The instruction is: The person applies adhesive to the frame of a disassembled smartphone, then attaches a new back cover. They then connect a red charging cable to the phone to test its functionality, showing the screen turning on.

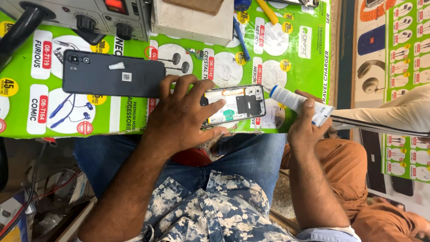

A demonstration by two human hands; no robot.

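Green printed sheets cover the worktop (112,121). At frame centre the left hand (181,114) lies spread on an opened phone (235,105), while its removed back cover (112,74) rests at upper left. The right hand (307,127) pinches a white glue tube (298,102), nozzle beside the phone; no glue is visibly applied and the cover is not yet refitted.

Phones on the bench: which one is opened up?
The phone under the left hand, its opened phone showing battery and boards; the dark phone beside it lies closed, back up.

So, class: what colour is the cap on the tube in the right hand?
Blue, on a white tube held by the right hand; the head view shows it.
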